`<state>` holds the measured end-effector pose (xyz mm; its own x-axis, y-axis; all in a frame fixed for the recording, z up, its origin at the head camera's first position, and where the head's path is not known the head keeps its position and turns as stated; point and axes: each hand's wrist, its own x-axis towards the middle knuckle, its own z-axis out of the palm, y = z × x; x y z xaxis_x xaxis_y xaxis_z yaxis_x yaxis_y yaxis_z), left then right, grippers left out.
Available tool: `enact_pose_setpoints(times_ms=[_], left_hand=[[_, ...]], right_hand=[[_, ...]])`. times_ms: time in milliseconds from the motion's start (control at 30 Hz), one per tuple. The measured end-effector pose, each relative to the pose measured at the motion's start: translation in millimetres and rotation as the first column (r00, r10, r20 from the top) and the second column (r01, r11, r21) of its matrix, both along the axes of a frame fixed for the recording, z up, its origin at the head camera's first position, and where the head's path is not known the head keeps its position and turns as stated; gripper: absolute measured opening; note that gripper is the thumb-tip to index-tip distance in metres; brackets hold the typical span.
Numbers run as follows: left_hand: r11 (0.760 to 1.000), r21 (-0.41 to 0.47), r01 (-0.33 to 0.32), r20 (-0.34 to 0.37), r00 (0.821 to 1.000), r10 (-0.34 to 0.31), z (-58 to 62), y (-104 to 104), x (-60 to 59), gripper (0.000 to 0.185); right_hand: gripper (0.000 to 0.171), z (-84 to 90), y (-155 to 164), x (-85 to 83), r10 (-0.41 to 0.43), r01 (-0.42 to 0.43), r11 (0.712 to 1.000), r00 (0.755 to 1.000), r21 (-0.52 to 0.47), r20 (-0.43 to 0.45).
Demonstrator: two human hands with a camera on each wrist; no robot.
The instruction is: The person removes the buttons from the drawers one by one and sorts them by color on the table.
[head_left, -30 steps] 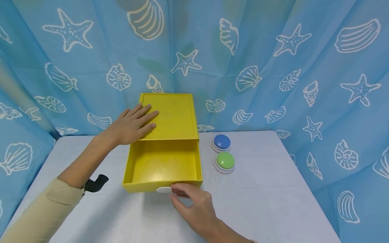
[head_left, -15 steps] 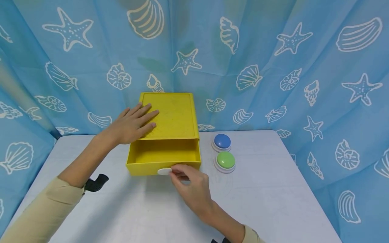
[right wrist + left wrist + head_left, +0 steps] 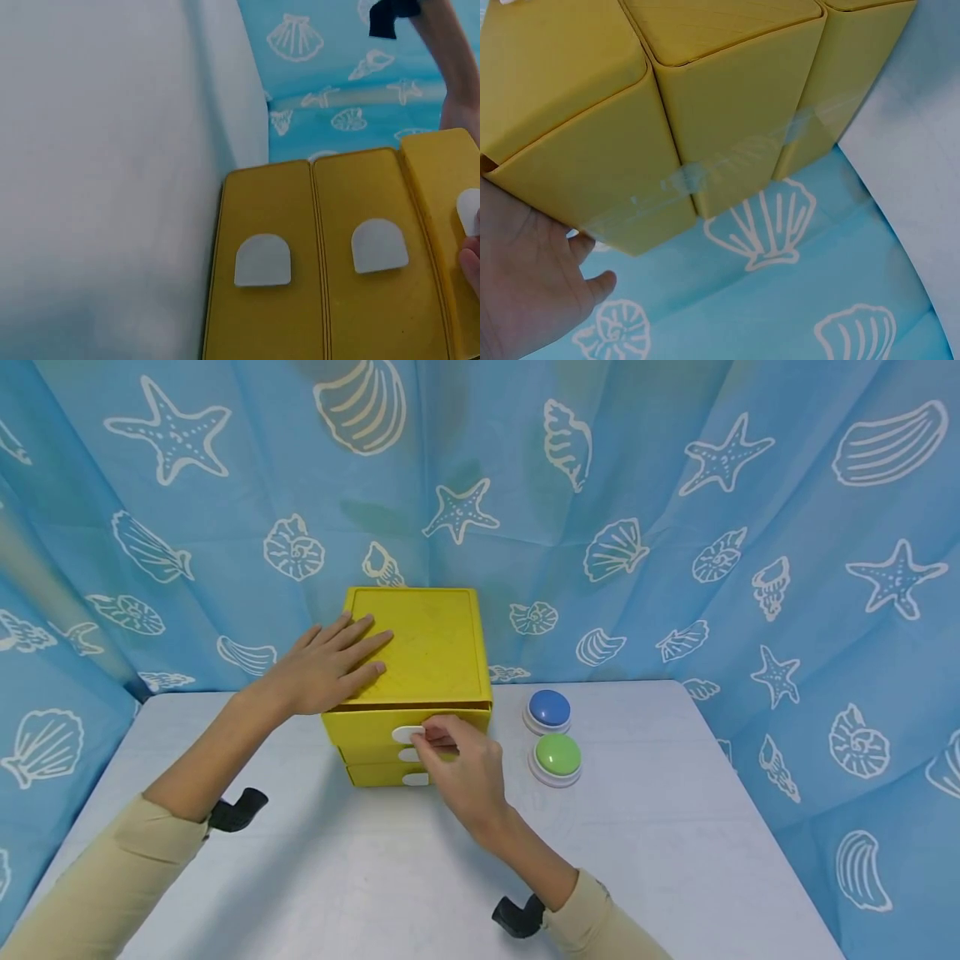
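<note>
A yellow three-drawer cabinet [image 3: 427,643] stands at the back of the white table [image 3: 675,827], with all its drawers closed. My left hand [image 3: 330,664] lies flat on the cabinet's top left, fingers straight. My right hand [image 3: 429,739] pinches the white tab handle [image 3: 403,735] of the top drawer. Two more white tabs [image 3: 408,755] mark the lower drawers. The left wrist view shows the cabinet's taped side [image 3: 727,97] and my palm [image 3: 525,285]. In the right wrist view the drawer fronts [image 3: 330,300] fill the lower half, and a fingertip [image 3: 471,266] shows at the right edge.
A blue dome button [image 3: 548,708] and a green dome button [image 3: 557,755] sit just right of the cabinet. A blue curtain with shell prints [image 3: 675,527] closes in the table on three sides.
My right hand has pushed the top drawer from wide open to fully closed, moving away from me with the handle. My left hand has stayed on the cabinet top.
</note>
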<state>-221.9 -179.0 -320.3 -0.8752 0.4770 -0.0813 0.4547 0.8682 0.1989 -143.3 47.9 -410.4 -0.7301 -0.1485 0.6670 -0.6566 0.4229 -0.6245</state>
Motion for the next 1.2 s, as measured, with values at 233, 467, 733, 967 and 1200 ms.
enact_pose_setpoints(times_ms=[233,467,733,967,1200], left_hand=[[1.000,0.002,-0.007,-0.012,1.000,0.007,-1.8,-0.1,-1.5,0.062],[1.000,0.009,-0.005,0.002,1.000,0.005,-2.0,0.0,-2.6,0.062],[1.000,0.006,-0.011,-0.003,1.000,0.011,-1.7,0.1,-2.7,0.062],[1.000,0.007,-0.012,-0.004,1.000,0.012,-1.5,-0.2,-1.8,0.062],[1.000,0.002,-0.013,0.003,1.000,0.013,-1.0,-0.5,-0.8,0.062]], right_hand=[[0.015,-1.4,-3.2,-12.6,-0.021,0.021,1.000,1.000,0.001,0.004],[0.018,-7.3,-1.5,-10.7,0.009,-0.007,0.999,0.999,-0.040,0.032],[0.029,-30.8,-0.2,1.5,0.034,-0.017,0.995,0.984,-0.102,0.175],[0.023,-51.8,1.4,3.7,0.018,-0.007,0.998,0.983,-0.061,0.183],[0.023,-59.2,-3.1,1.2,0.023,-0.009,0.997,0.980,-0.071,0.198]])
